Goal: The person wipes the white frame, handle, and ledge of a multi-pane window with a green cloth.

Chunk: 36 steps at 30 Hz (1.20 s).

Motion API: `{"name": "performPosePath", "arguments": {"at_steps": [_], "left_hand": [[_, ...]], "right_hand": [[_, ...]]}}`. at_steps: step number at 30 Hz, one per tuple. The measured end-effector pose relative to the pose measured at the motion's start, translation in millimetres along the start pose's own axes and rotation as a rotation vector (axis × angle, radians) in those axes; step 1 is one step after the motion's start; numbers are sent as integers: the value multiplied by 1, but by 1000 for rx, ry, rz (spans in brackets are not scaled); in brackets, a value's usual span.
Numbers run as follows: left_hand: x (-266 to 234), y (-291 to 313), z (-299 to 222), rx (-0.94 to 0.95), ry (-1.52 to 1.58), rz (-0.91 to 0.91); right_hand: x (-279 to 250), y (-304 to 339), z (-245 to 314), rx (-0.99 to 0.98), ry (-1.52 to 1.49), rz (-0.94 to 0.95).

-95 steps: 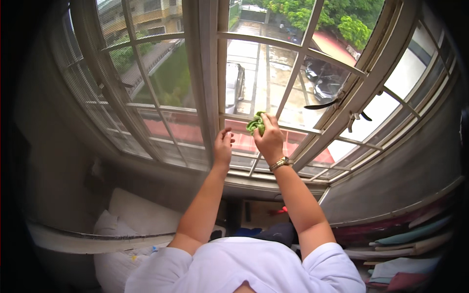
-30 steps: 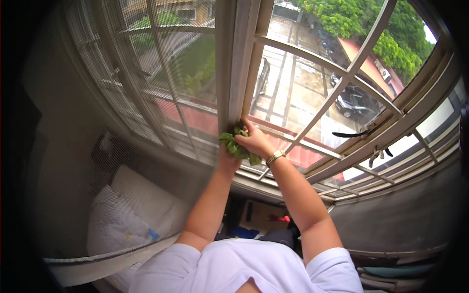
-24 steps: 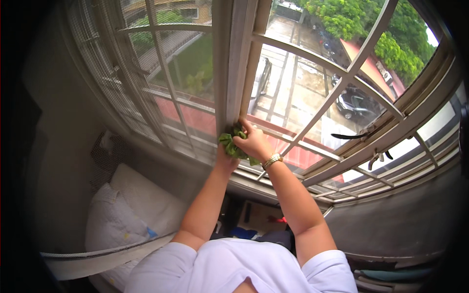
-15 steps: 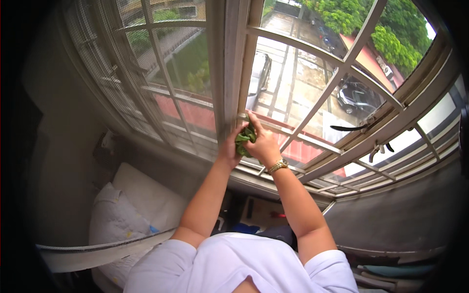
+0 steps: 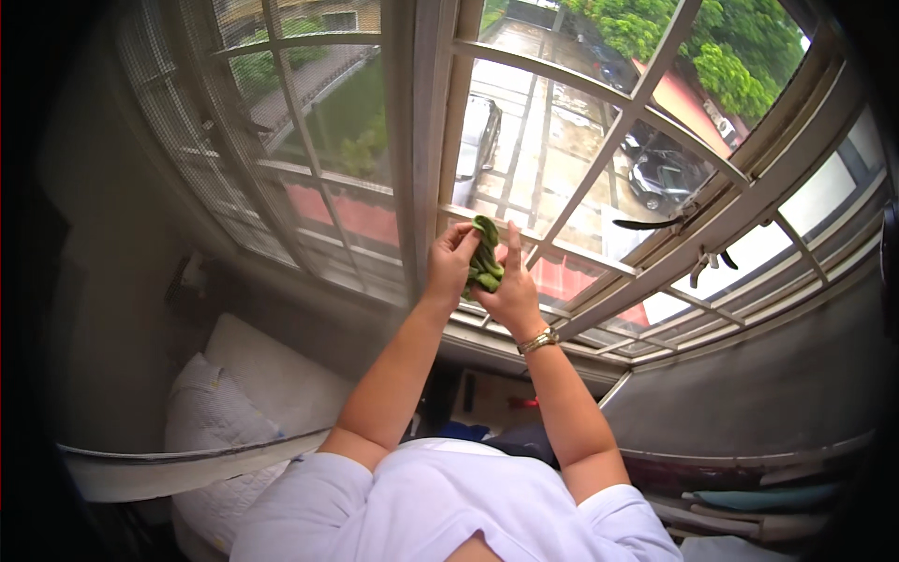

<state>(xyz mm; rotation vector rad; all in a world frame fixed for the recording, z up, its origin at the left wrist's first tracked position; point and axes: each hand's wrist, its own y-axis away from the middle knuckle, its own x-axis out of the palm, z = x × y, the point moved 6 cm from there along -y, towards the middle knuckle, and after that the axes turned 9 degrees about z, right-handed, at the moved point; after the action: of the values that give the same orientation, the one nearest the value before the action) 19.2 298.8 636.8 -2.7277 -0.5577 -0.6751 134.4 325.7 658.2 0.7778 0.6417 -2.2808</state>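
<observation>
A crumpled green cloth (image 5: 485, 262) is between my two hands, in front of the white-framed window (image 5: 433, 140). My left hand (image 5: 451, 260) pinches the cloth's upper left side between thumb and fingers. Against its lower right side, my right hand (image 5: 513, 292) grips it, with the index finger stretched upward. A gold-coloured watch or bracelet (image 5: 537, 340) circles my right wrist. Behind the hands are the lower bars and glass of the window.
Window handles (image 5: 651, 224) stick out on the right. A mesh screen (image 5: 159, 103) covers the left panes. At lower left lie a white quilted pillow or bedding (image 5: 220, 421) and a pale curved rail (image 5: 150, 476). Outside, a dark car (image 5: 663, 178) stands on wet paving.
My hands have drawn slightly apart, and more of the green cloth shows between them. My right index finger now points up, free of the cloth. The view has shifted a little.
</observation>
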Motion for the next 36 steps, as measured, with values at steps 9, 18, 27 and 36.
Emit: {"name": "performPosePath", "arguments": {"at_steps": [9, 18, 27, 36], "left_hand": [[12, 3, -11, 121, 201, -109], [37, 29, 9, -28, -156, 272], [3, 24, 6, 223, -237, -92], [-11, 27, 14, 95, -236, -137]], "right_hand": [[-3, 5, -21, -40, -811, -46], [-31, 0, -14, 3, -634, -302], [-13, 25, -24, 201, -807, -17], [-19, 39, -25, -53, -1192, -227]]}}
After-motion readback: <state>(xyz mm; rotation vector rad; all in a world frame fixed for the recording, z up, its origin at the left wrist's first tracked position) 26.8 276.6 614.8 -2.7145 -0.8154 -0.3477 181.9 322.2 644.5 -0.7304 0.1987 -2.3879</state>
